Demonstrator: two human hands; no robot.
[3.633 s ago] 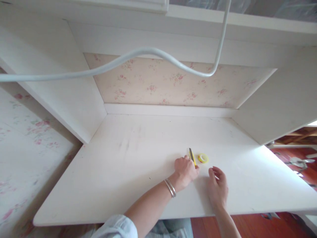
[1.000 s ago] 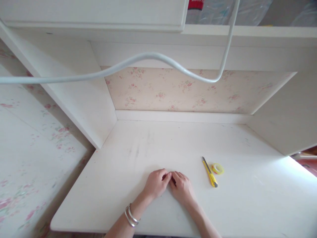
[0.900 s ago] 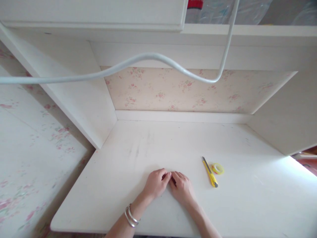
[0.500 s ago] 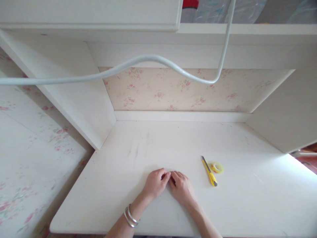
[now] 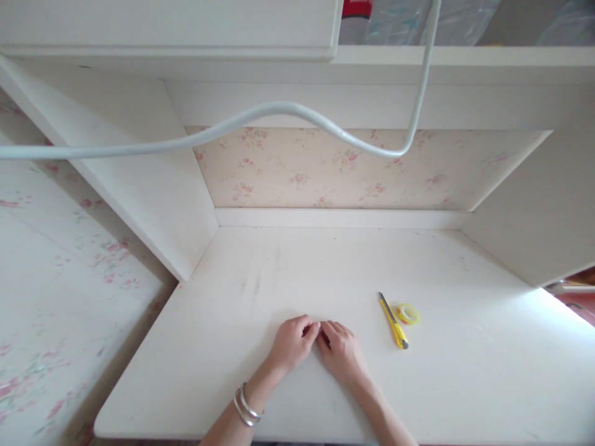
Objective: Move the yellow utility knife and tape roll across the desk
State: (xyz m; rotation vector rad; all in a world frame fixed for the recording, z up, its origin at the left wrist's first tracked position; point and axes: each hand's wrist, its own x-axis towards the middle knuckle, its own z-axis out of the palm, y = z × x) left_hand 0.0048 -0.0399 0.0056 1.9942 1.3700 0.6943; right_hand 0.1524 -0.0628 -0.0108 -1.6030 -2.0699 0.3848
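Observation:
My left hand [image 5: 292, 342] rests on the white desk [image 5: 297, 260] near its front, with the fingers curled in. Against it lies my right hand [image 5: 341, 352], also loosely closed, and the two touch at the thumbs and knuckles. Nothing shows in either hand, though the fingertips are hidden underneath. A yellow utility knife [image 5: 393, 320] lies to the right of my right hand, its dark tip pointing away from me. Close beside the knife is a small roll of yellowish tape [image 5: 408, 314], lying flat.
A silver bangle [image 5: 247, 406] circles my left wrist. White side panels [image 5: 153, 179] bound the desk left and right. Above the desk hangs a shelf [image 5: 465, 56] holding plastic-wrapped things and a red-labelled bottle [image 5: 357, 8]. A white cable or rod [image 5: 279, 109] crosses the upper view.

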